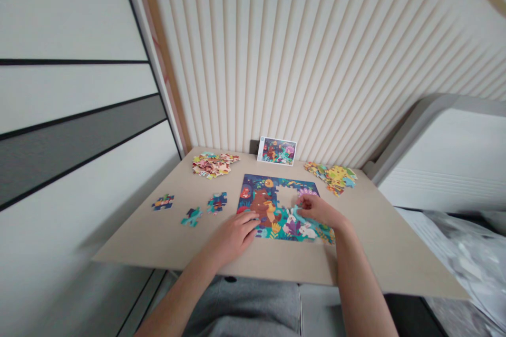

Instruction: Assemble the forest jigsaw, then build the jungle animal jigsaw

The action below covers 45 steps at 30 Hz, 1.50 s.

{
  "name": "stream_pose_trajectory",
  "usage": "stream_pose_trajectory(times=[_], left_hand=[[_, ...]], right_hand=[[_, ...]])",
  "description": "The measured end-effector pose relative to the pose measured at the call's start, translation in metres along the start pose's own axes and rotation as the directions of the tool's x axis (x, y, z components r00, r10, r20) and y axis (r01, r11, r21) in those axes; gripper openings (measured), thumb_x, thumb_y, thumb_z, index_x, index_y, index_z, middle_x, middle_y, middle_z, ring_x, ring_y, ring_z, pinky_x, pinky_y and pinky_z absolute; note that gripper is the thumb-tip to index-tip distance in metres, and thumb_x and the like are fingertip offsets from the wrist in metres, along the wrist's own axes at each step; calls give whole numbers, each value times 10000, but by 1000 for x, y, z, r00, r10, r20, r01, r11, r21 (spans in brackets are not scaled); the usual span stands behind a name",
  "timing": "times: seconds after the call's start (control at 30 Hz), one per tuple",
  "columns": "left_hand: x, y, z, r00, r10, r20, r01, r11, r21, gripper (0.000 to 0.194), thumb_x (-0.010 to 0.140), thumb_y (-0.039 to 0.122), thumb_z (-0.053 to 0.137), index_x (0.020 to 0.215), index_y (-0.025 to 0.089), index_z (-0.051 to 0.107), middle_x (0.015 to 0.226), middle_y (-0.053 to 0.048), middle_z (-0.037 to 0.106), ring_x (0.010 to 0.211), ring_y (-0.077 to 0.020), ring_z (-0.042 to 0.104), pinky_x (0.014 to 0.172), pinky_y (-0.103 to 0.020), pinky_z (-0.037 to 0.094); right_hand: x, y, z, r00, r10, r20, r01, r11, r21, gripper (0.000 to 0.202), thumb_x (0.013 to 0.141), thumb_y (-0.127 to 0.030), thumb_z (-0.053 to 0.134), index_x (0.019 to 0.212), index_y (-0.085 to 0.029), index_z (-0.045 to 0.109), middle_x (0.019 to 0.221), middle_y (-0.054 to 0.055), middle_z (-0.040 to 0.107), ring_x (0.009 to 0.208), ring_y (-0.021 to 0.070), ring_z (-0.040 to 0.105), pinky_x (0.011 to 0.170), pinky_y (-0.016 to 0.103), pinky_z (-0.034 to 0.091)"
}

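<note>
A mostly assembled jigsaw puzzle [259,197] with a bear, rabbits and plants lies on the table in front of me. Its upper middle has a gap through which bare tabletop shows. My right hand [318,210] is over the puzzle's right part, fingers pinched together on a puzzle piece at the gap's lower right edge; the fingers largely cover that piece. Palm down, my left hand [237,234] rests at the puzzle's lower left, its fingers stretched out over the edge. Loose puzzle pieces, one teal cluster [192,217] and one blue cluster [217,202], lie left of the puzzle.
Another small cluster of pieces [163,201] lies farther left on the beige table [276,266]. At the back are a red-and-cream pile of pieces [213,165], a yellow pile [336,176] and an upright picture card [276,151] against the ribbed wall [253,52].
</note>
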<state>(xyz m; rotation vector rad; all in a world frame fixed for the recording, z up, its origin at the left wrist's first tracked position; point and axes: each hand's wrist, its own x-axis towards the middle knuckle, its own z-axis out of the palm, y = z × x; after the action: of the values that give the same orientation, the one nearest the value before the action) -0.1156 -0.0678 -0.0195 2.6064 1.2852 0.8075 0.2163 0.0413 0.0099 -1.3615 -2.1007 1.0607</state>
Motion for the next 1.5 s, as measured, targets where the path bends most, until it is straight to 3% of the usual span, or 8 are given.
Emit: stream_pose_trajectory(times=[0.53, 0.7, 0.93, 1.07, 1.17, 1.27, 1.37, 1.5], left_hand=[[0, 1, -1, 1000, -6, 4, 6, 1000, -5, 329, 991, 201, 524, 1285, 244, 663, 1358, -58, 647, 1285, -212, 585, 1126, -415, 482], [1, 1, 0, 1000, 7, -14, -7, 1000, -13, 336, 985, 182, 524, 1286, 241, 662, 1342, -58, 655, 1277, -211, 590, 1113, -409, 493], [2, 8, -6, 1000, -12, 9, 12, 1000, 4, 321, 985, 195, 531, 1276, 234, 661, 1349, -56, 648, 1258, -209, 596, 1113, -394, 484], [4, 11, -10, 996, -44, -79, 47, 998, 38, 328, 969, 192, 552, 1280, 239, 647, 1301, -64, 658, 1244, -214, 589, 1106, -408, 482], [5, 6, -14, 949, -173, -263, 211, 969, 127, 302, 964, 164, 526, 1224, 231, 664, 1232, -89, 670, 1231, -246, 583, 1102, -465, 469], [2, -6, -16, 839, -340, -425, 457, 864, 212, 300, 950, 164, 514, 1209, 197, 661, 1261, -136, 646, 1284, -310, 539, 1122, -535, 418], [-4, -20, -15, 765, -460, -452, 609, 745, 273, 351, 926, 219, 549, 1257, 137, 631, 1343, -205, 595, 1322, -382, 493, 1110, -613, 378], [-8, -29, -12, 765, -503, -402, 631, 711, 312, 254, 937, 243, 542, 1143, 175, 676, 1270, -173, 650, 1270, -367, 531, 1088, -637, 367]], right_hand=[[-1, -2, 7, 995, -10, -95, -14, 969, -247, 191, 670, -199, 677, 860, -179, 685, 767, 5, 623, 694, 159, 540, 638, 269, 396], [-2, -3, 9, 999, 9, -34, -16, 976, -218, 233, 682, -172, 664, 912, -194, 628, 752, -20, 586, 679, 142, 514, 621, 250, 389], [0, -4, 10, 999, -14, 48, 29, 951, -306, 115, 761, -242, 632, 863, -190, 642, 762, -2, 615, 695, 154, 543, 627, 254, 386], [7, -8, 10, 988, -125, -88, 82, 921, -382, 170, 849, -291, 539, 922, -199, 662, 720, 6, 628, 659, 170, 567, 629, 272, 394], [9, -13, 10, 956, -154, -251, 42, 915, -400, 234, 903, -341, 481, 965, -211, 665, 703, 12, 647, 626, 176, 586, 611, 275, 395], [10, -16, 10, 943, -155, -295, 25, 915, -404, 259, 920, -379, 468, 973, -218, 664, 693, 15, 660, 606, 176, 597, 587, 273, 388], [10, -17, 13, 949, -163, -270, 33, 903, -428, 255, 912, -368, 470, 963, -217, 670, 709, 23, 677, 623, 181, 614, 596, 275, 393], [12, -17, 18, 951, -185, -248, 55, 890, -452, 263, 910, -355, 461, 970, -220, 679, 721, 23, 689, 635, 186, 624, 606, 280, 394]])
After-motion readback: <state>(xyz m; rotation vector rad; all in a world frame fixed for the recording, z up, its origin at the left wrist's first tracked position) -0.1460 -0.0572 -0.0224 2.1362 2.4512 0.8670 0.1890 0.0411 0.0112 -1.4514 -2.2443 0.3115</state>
